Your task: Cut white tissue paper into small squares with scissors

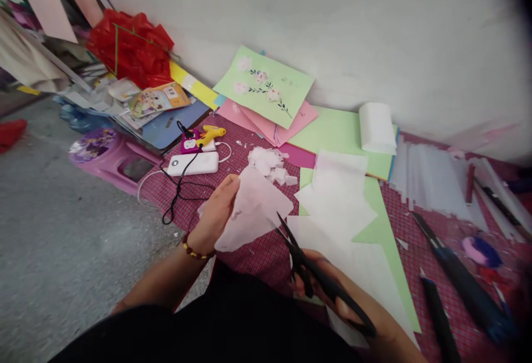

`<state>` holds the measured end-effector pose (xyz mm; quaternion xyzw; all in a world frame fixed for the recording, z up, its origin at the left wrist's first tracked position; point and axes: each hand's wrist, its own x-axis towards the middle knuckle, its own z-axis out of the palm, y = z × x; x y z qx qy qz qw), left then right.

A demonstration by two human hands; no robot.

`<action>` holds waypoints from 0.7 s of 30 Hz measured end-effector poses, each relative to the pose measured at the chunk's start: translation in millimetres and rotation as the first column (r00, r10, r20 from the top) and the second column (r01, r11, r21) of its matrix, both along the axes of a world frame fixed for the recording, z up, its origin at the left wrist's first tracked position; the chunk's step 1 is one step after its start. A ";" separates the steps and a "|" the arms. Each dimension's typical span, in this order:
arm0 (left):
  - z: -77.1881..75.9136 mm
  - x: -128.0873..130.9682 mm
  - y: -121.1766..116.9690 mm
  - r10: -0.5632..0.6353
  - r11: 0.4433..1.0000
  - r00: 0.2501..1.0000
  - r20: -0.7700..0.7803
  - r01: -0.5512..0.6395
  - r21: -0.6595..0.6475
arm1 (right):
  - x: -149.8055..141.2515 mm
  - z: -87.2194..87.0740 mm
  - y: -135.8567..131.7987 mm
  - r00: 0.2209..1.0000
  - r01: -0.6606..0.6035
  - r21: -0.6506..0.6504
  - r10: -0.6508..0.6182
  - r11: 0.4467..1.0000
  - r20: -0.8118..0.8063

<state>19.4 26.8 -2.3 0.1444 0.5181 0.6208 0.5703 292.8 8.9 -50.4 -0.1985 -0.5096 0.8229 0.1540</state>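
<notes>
My left hand (220,202), with a beaded bracelet at the wrist, grips a sheet of thin white tissue paper (260,205) by its left side. In my right hand (332,280) is a pair of black scissors (305,260), their blades parted and pointing at the tissue paper's lower right edge. Just beyond the held sheet lies a heap of torn white paper scraps (268,162). To its right, more white tissue sheets (336,199) are spread over green paper (378,235).
A green card with pink flowers (266,83) leans at the back on pink paper. A tissue pack (376,127) stands right of it. At left are a white power bank (193,163), cables and a purple stool (112,158); at right, cutter knives (461,274) and plastic strips (432,177).
</notes>
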 end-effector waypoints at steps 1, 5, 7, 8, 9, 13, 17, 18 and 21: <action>-1.4 0.8 -2.0 -0.004 0.999 1.000 -0.001 0.004 0.038 | -0.8 0.3 0.5 1.000 0.005 0.014 -0.005 1.000 0.006; -3.3 -1.0 -8.5 -0.098 0.994 0.995 0.001 0.098 0.043 | -1.3 6.2 2.5 0.997 0.000 0.072 -0.005 0.997 0.074; -4.1 -3.7 -11.0 -0.132 0.991 0.991 0.002 0.132 0.017 | 0.9 9.3 2.2 0.995 -0.019 0.047 0.014 0.999 0.101; -5.3 -5.3 -12.5 -0.156 0.988 0.988 0.014 0.156 0.010 | 2.7 9.8 1.5 0.994 -0.030 0.033 0.026 0.999 0.110; -7.4 -7.3 -14.4 -0.197 0.980 0.979 0.040 0.198 0.003 | 4.9 9.6 0.6 0.992 -0.041 0.025 0.038 0.999 0.117; -22.8 -16.1 -28.3 -0.437 0.897 0.881 0.183 0.442 0.013 | 14.8 6.8 -3.7 0.985 -0.068 0.033 0.062 0.997 0.158; -36.1 -18.3 -46.2 -0.617 0.781 0.764 0.188 0.624 0.027 | 20.5 13.6 -5.5 0.967 -0.097 0.011 0.091 0.995 0.237; -37.3 -17.1 -49.4 -0.645 0.757 0.745 0.168 0.654 0.004 | 21.4 16.3 -5.3 0.964 -0.105 0.005 0.100 0.994 0.247; -35.4 -11.0 -52.5 -0.666 0.737 0.741 0.085 0.672 -0.077 | 25.7 22.1 -2.6 0.960 -0.111 -0.007 0.109 0.994 0.260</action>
